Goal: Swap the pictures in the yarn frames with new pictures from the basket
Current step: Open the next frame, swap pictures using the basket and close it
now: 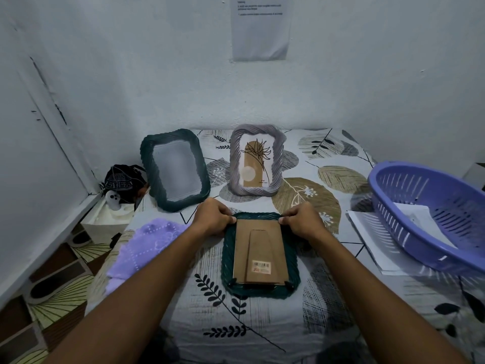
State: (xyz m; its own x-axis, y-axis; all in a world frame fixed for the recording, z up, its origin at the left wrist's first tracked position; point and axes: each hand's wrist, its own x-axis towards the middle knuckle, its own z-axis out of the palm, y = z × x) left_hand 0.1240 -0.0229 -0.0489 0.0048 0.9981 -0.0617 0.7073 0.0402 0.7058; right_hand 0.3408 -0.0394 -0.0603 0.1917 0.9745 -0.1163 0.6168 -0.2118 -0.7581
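From the head camera, the left hand (212, 218) and the right hand (301, 222) both reach to the far end of a dark green yarn frame (228, 261). This frame lies face down on the bed (328, 298), in the middle and close to the person. Its brown cardboard back (258, 250) faces up, with a small barcode sticker (261, 266) near the bottom. The fingers of each hand are curled and pinch the top corners of the frame, the left hand at the top left and the right hand at the top right.

On the right side of the bed sits a purple plastic basket (393, 206) with slots in its wall. White paper (420, 219) lies inside it. More white sheets (367, 237) lie under the basket and stick out on its left.

Behind the hands, a second dark green frame (147, 164) leans back with a plain grey sheet in it. Just to its right stands a grey frame (236, 158) with a picture of a plant (257, 161). A purple cloth (147, 245) lies on the left edge of the bed. A dark bag (123, 179) sits in the corner by the wall. A printed paper (259, 30) hangs on the wall.
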